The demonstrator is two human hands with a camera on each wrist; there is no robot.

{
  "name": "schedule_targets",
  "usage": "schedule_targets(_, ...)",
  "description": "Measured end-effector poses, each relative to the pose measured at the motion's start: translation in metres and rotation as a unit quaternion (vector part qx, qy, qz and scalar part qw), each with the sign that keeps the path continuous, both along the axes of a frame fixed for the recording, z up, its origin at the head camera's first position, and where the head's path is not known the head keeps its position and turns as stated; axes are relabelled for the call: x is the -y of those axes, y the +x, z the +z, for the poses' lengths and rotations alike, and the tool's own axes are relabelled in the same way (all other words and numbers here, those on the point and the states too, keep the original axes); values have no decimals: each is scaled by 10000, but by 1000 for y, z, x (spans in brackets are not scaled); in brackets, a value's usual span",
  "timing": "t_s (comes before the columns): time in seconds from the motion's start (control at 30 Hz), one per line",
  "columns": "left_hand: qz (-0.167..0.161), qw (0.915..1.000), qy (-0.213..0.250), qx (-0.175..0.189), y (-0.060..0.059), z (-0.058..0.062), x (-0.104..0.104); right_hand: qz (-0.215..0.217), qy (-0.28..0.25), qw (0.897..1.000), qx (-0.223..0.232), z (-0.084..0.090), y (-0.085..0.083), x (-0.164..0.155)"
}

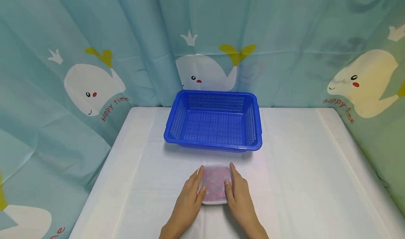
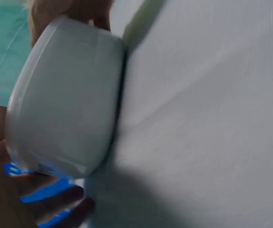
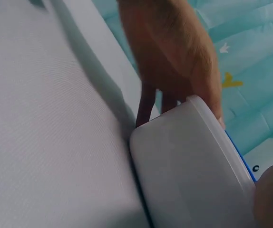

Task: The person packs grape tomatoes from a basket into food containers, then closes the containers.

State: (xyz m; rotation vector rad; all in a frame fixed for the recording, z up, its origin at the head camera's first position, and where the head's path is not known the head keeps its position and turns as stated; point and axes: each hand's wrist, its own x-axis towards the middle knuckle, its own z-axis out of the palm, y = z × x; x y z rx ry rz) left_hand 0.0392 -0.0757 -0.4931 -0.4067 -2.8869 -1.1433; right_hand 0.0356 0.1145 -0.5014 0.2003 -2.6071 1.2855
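Note:
A small food container with a translucent lid sits on the white table; pink pieces show through the lid. My left hand holds its left side, thumb on the lid's edge and fingers along the wall. On the opposite side my right hand grips it the same way. The left wrist view shows the pale smooth wall of the container close to the tabletop, with left-hand fingers reaching around one end. In the right wrist view, the container stands between the two hands.
A blue plastic basket with slotted walls stands just beyond the container, nothing in it. The white-covered table spreads to both sides. Behind it and along both sides hangs a teal curtain printed with whales.

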Motion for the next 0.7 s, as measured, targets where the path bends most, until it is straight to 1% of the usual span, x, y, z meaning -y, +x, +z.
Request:
schedule_targets(0.03,-38,9993,-345,-155,0,1,-1,-16,104,9999,-108,0,0,1)
schedule_targets(0.1,-93,9930,-1015,-599,1,3,-1,-51,324,9989,-344,-1,2,2)
schedule_targets(0.17,-75,9851,-1464,-899,3,5,-2,-27,397,9974,-595,-2,2,3)
schedule_targets(0.2,-48,9826,-1589,-962,3,6,-3,-13,416,9967,-695,-2,2,3)
schedule_targets(0.3,136,9759,-1813,-1209,4,4,-6,-13,474,9954,-831,-3,2,3)
schedule_targets(0.43,408,9700,-2003,-1314,-2,3,-16,-162,522,9975,-438,-2,0,1)
schedule_targets(0.53,457,9630,-2215,-1469,-11,3,-23,-274,602,9977,-143,-1,-3,0)
schedule_targets(0.67,464,9504,-2494,-1801,-17,3,-27,-352,972,9946,-35,1,-6,1)
schedule_targets(0.7,475,9486,-2508,-1873,-17,3,-27,-387,1076,9934,-22,1,-6,2)
